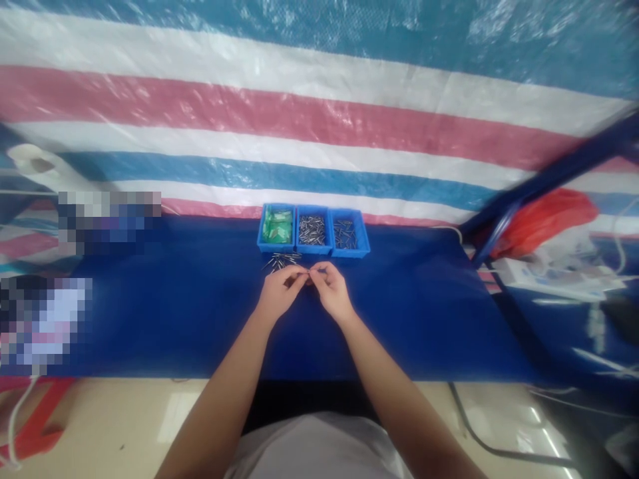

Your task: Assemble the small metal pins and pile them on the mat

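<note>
My left hand (283, 289) and my right hand (329, 287) meet at the fingertips above the blue table (190, 306). Both are pinched closed; whatever lies between the fingertips is too small to make out. Just beyond my left hand lies a loose pile of thin metal pieces (282, 259). Behind the hands, three blue bins stand side by side. The left bin (276, 248) has green and clear plastic packets, the middle bin (313, 249) holds many small metal pieces, and the right bin (350, 253) contains fewer of them.
A striped plastic sheet (319, 123) hangs behind the table. At the right are a blue metal frame (554, 159), a red plastic bag (546, 219) and a white power strip (549, 279). A white roll (50, 169) is at the left, near blurred-out areas.
</note>
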Demonstrator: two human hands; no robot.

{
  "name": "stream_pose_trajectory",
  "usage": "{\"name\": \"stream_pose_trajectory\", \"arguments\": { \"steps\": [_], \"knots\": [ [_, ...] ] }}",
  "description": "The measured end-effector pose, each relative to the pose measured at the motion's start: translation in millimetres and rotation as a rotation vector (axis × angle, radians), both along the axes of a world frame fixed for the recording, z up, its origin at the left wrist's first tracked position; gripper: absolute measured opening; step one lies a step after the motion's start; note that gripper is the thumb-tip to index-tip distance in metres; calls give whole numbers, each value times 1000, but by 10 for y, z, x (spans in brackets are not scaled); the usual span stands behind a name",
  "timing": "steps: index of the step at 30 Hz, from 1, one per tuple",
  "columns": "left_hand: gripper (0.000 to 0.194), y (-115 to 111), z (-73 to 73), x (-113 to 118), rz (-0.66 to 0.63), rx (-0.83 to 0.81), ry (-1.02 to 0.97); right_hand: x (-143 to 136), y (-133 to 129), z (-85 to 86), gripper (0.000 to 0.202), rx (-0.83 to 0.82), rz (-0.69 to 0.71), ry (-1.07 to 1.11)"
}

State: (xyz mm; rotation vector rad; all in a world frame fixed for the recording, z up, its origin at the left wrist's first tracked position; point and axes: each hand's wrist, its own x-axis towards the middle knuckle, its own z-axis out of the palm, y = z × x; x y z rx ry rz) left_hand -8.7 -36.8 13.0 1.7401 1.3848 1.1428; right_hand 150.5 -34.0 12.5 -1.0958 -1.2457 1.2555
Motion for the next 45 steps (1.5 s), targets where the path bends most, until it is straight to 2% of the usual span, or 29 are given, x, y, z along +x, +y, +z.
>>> {"name": "stream_pose_trajectory", "arguments": {
  "steps": [5, 9, 14, 23, 32, 38, 45],
  "knots": [
    [24, 3, -22, -19, 23, -43, -16, 1, -14, 15, 35, 6, 9, -25],
    [28, 3, -34, -30, 27, -55, -35, 12, -41, 18, 33, 70, -3, -129],
    [27, -1, -45, -28, -3, -58, -54, 51, -31, 38, 42, 103, -74, -240],
    [28, -11, -34, -21, -35, -30, -42, 34, -25, 28, 61, 59, 11, -238],
    [35, 1, -3, -46, -5, -46, 67, 17, -38, 35, 39, 106, -38, -186],
    [40, 1, -5, -40, 5, -53, 49, 17, -43, 59, 35, 118, -24, -163],
    [29, 1, -23, -35, -36, -63, -28, 31, -43, 66, 55, 56, -11, -205]
  ]
}}
